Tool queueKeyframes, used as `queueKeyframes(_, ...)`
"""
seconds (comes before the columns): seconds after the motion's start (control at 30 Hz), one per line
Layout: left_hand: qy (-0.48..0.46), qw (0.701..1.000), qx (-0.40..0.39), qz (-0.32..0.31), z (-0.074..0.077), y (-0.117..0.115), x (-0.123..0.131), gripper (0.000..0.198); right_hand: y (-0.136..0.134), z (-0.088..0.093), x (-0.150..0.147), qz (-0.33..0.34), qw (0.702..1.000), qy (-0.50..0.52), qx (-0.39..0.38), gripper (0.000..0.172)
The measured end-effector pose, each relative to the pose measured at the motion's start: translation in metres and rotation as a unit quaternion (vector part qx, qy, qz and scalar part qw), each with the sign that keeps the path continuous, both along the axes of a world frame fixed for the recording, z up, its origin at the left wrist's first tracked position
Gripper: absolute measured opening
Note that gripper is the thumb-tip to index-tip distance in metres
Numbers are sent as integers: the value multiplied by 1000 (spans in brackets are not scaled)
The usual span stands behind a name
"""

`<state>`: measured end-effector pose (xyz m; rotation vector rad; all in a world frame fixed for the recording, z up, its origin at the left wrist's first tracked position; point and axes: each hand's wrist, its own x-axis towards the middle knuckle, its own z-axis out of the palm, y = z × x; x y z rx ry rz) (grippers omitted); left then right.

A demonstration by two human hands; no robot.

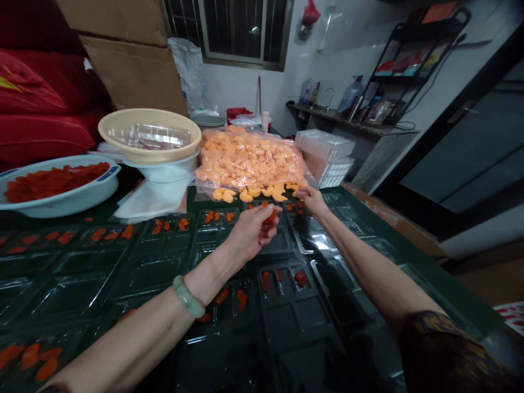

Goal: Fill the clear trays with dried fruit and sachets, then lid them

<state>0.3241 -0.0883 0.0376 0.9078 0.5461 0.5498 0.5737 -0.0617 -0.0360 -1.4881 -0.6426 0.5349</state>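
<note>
1. Nearest us are our own forearms. The left wears a green bangle (187, 296) and the right a dark patterned sleeve (446, 349). Both stretch out over the work.
2. Beneath both hands, the surface (409, 262) is covered with black compartment trays (286, 316). Several compartments under and to the left of the left hand hold a few red slices, and others are bare.
3. Just beyond the right hand lies a big clear bag (249, 158) heaped with orange candy-like bits, its mouth towards us.
4. Well off to the left of the left hand sits a pale basin (108, 173) of red slices. Beyond that hand, a beige basin (151, 155) rests in a white one.
5. Our left hand (251, 232) hangs above a tray without touching it. Its fingers are curled together and clamped on a small bunch of red pieces (271, 217).
6. Our right hand (311, 199) is at the bag's lip, touching the spilled orange pieces (254, 192). We cannot tell whether its fingers have closed on any.
7. We judge the work goes best if we pinch only a few pieces at a time. We should drop them low into one compartment, keeping the colours in separate cells.
8. The red pieces look small, glossy and sticky. The orange pieces are paler, curved and matt.
</note>
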Motion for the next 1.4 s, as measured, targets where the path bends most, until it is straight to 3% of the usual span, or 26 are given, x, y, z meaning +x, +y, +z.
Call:
queueKeyframes(0.17,10,1000,1,16,-1,4,-3,17,-8,12,8,-31,998,-13,-44,17)
queueKeyframes(0.27,14,999,-25,21,1,6,-4,16,-15,19,19,-52,992,-16,-111,1)
queueKeyframes(0.43,29,999,-15,1,-1,7,-5,17,-20,23,29,-17,971,-34,-238,20)
queueKeyframes(0.63,63,993,87,-41,-7,7,-9,19,-25,25,26,8,933,-192,-305,15)
queueKeyframes(0.77,68,992,91,-57,-5,4,-9,23,-29,25,24,-3,895,-307,-323,10)
queueKeyframes(0.97,71,990,109,-61,-5,2,-7,22,-34,25,22,-34,859,-392,-329,11)
queueKeyframes(1.07,72,989,116,-55,-8,1,-6,21,-33,24,19,-15,858,-409,-312,2)
queueKeyframes(1.2,80,988,120,-49,-11,-2,-4,22,-26,15,10,22,871,-391,-297,16)
queueKeyframes(1.4,89,989,107,-44,-13,-1,-3,23,-21,7,5,16,927,-294,-234,24)
